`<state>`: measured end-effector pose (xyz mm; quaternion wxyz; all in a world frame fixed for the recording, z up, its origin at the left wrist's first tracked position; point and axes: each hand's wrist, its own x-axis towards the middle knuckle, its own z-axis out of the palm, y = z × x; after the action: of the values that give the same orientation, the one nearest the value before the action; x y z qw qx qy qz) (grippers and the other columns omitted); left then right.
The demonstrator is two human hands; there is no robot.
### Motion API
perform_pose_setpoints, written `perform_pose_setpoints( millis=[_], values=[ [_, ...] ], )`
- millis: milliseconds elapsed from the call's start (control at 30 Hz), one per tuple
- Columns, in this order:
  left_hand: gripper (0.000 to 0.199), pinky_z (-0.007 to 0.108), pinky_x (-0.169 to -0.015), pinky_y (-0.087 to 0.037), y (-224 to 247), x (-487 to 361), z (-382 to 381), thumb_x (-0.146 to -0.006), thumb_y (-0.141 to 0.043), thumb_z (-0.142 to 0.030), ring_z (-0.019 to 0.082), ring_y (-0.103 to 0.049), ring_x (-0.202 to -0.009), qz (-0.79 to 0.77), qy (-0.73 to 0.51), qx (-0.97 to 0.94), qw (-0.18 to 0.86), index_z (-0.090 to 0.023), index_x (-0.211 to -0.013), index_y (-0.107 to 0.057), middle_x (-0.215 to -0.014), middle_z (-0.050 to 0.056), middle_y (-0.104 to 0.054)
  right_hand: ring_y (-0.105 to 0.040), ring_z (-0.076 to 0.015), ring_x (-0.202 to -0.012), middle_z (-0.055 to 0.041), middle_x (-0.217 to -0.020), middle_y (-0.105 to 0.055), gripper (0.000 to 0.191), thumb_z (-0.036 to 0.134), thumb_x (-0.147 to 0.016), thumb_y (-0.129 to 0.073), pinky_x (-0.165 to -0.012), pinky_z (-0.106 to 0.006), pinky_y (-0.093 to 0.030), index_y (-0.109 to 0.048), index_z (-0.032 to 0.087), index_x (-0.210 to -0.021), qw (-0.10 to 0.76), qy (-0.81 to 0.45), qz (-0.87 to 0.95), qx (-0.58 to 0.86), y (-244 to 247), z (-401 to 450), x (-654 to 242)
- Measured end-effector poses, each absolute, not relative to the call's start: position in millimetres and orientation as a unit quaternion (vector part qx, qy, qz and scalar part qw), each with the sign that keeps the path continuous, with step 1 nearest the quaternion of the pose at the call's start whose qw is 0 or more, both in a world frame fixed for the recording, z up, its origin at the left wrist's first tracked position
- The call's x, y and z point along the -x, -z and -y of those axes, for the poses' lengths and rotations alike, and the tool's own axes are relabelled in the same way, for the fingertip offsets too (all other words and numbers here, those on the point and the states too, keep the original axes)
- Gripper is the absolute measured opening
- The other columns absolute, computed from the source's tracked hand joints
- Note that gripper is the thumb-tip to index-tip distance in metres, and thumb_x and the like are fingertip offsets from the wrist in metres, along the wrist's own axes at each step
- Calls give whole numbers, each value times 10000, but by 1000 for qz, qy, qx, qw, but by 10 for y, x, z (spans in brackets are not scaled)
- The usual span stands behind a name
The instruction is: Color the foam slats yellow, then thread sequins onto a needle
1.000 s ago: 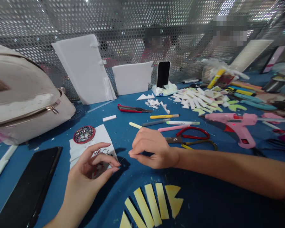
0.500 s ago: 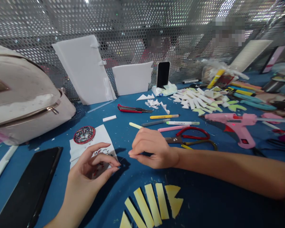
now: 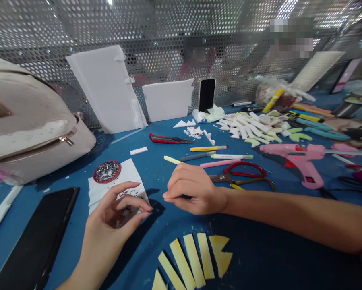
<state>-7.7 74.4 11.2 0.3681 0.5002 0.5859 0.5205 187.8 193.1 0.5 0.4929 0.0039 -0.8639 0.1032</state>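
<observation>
My left hand [image 3: 112,221] hovers over the lower part of a white paper [image 3: 132,171], its thumb and a fingertip pinched on something too small to make out. Beads [image 3: 129,195] lie scattered on that paper, partly behind my fingers. A round red-rimmed dish [image 3: 107,171] full of mixed beads rests at the paper's upper left. To the right, my right hand [image 3: 194,189] is closed in a pinch, and what it grips is too fine to name. Below both hands, several yellow strips [image 3: 194,259] fan out beside a notched yellow piece [image 3: 221,253].
A black phone [image 3: 36,241] and a pale backpack [image 3: 38,121] are on the left. Beyond my hands lie a red cutter [image 3: 168,139], pens [image 3: 208,149] and scissors [image 3: 247,173]. A pink glue gun [image 3: 304,159] and a pile of white pieces [image 3: 250,127] are on the right.
</observation>
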Motion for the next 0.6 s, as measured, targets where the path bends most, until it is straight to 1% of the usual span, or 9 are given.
perform_pose_setpoints(
  millis=[200, 400, 600],
  values=[
    [423, 251, -634, -537, -89, 96, -751, -798, -757, -249, 185, -711, -752, -586, -519, -508, 361, -261, -1180, -577, -747, -14, -747, -600, -126, -723, -19, -773, -677, 93, 170, -977, -593, -717, -291, -471, -617, 174, -887, 492, -104, 865, 5, 1, -1930, -1884],
    [416, 272, -671, -564, -77, 97, -753, -795, -758, -247, 193, -721, -753, -581, -526, -504, 363, -262, -1176, -591, -752, -12, -747, -599, -125, -729, -18, -780, -679, 85, 169, -974, -592, -717, -290, -470, -617, 174, -893, 494, -103, 864, 4, 9, -1931, -1885],
    [399, 273, -723, -589, -94, 77, -754, -795, -751, -210, 188, -739, -758, -580, -534, -495, 366, -265, -1160, -600, -746, -8, -753, -597, -123, -717, -24, -774, -679, 64, 161, -957, -618, -712, -285, -473, -620, 164, -893, 505, -103, 857, -3, 10, -1935, -1880]
  ],
)
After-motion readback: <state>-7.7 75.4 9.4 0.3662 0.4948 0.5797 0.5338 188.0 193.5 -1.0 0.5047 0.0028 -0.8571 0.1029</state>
